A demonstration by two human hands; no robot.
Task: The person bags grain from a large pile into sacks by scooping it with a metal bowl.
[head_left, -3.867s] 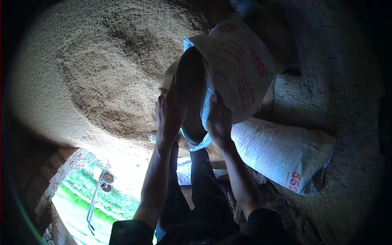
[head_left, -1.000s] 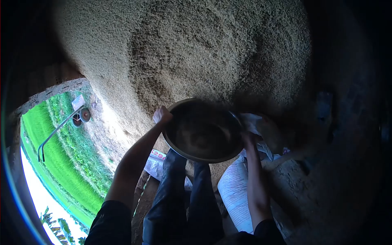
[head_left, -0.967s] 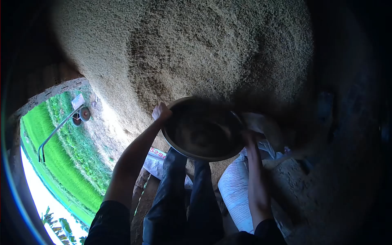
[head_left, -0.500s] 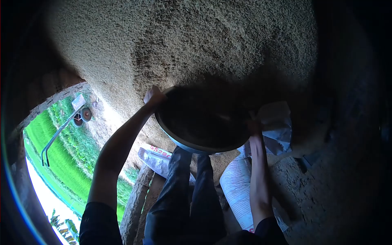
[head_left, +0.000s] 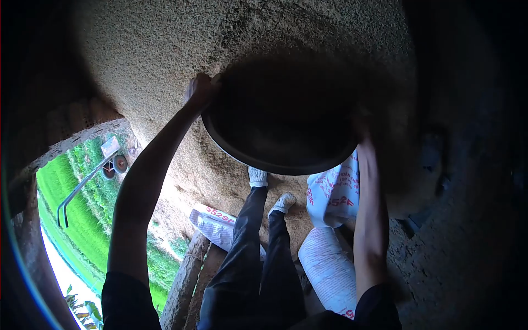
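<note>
Metal basin (head_left: 280,115): being lifted higher than moments ago above the grain heap's (head_left: 154,49) near edge and the open sack (head_left: 333,192), its rim being clasped by the left hand (head_left: 201,91), the right hand's (head_left: 364,137) closure being hidden by shadow.

- basin (head_left: 280,118): wide, round, shallow, dark metal; thin lighter rim visible along the lower edge.
- Pose: raised off the ground, tilted, open side toward the camera.
- Inside: deep shadow, contents unreadable.
- Position: upper centre of frame.
</note>
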